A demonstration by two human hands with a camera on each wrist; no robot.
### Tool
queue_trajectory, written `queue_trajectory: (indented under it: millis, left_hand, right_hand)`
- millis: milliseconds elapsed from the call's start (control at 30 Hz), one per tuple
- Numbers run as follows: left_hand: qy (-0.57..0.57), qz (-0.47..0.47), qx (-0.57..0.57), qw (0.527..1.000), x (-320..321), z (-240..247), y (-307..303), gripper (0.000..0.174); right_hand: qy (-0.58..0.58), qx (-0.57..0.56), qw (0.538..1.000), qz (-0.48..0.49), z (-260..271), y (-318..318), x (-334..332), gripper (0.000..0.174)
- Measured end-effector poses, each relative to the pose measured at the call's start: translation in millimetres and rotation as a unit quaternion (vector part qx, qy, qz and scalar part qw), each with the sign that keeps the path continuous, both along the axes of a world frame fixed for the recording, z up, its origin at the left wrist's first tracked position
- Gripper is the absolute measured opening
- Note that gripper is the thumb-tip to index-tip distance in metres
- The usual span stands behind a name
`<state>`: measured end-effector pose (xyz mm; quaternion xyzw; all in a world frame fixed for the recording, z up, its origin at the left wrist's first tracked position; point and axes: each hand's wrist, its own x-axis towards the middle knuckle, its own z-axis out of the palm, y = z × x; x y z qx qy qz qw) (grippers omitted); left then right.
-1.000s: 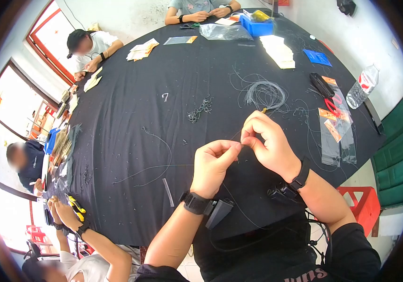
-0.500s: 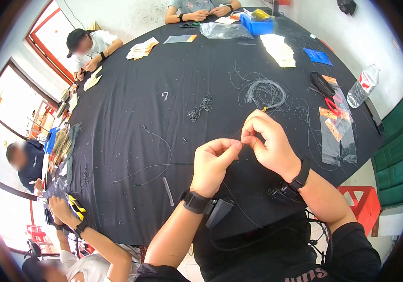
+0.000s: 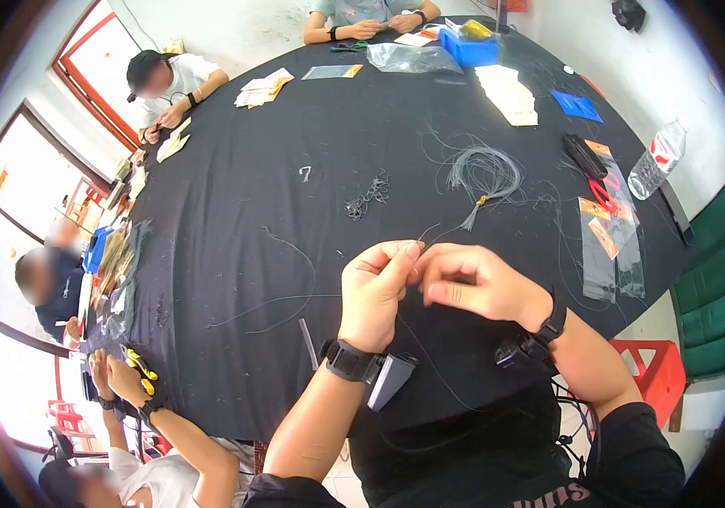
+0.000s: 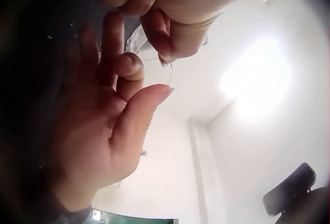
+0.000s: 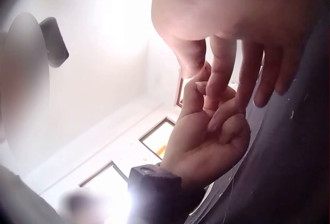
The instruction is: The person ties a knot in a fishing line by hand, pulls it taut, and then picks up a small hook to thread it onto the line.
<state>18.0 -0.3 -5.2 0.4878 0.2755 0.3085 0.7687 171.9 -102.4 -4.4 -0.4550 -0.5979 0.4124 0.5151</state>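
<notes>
The left hand pinches a thin dark line between thumb and forefinger. Beside it, the right hand has its fingers loosely spread, the tips close to the left fingertips. Seen in the left wrist view, the right hand holds its thumb apart from its fingers, and the line runs near the thumb tip. In the right wrist view the right fingers hang over the left hand; whether they touch is unclear. A bundle of line tied in yellow lies beyond the hands.
Small dark curled pieces lie on the black cloth, with loose line to the left. At right are red-handled scissors, clear packets and a water bottle. Other people sit around the table.
The right hand has come off its pinch, its fingers loosening and moving slightly down and left. The left hand still pinches, a little further left. The view has shifted slightly.
</notes>
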Motion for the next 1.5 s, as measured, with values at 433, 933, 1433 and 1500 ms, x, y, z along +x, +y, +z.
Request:
queue_trajectory:
  millis: [433,933,1433,1500]
  left_hand:
    - [-0.169,-0.002,-0.053,0.984,-5.9,-0.2,10.1,0.010]
    - [-0.172,0.021,-0.069,0.983,-7.5,-7.6,23.3,0.010]
    - [-0.115,-0.120,0.226,0.960,-8.1,1.2,20.3,0.003]
    - [-0.125,-0.103,0.283,0.945,-5.5,3.2,18.1,0.003]
  right_hand:
    - [0.082,-0.108,0.977,0.165,-3.4,-3.4,-23.7,0.028]
    - [0.050,0.165,0.985,-0.013,18.9,-7.9,28.4,0.044]
    - [0.251,0.046,0.966,0.051,21.3,-9.7,30.6,0.049]
    - [0.244,0.030,0.967,0.073,20.7,-10.0,28.6,0.048]
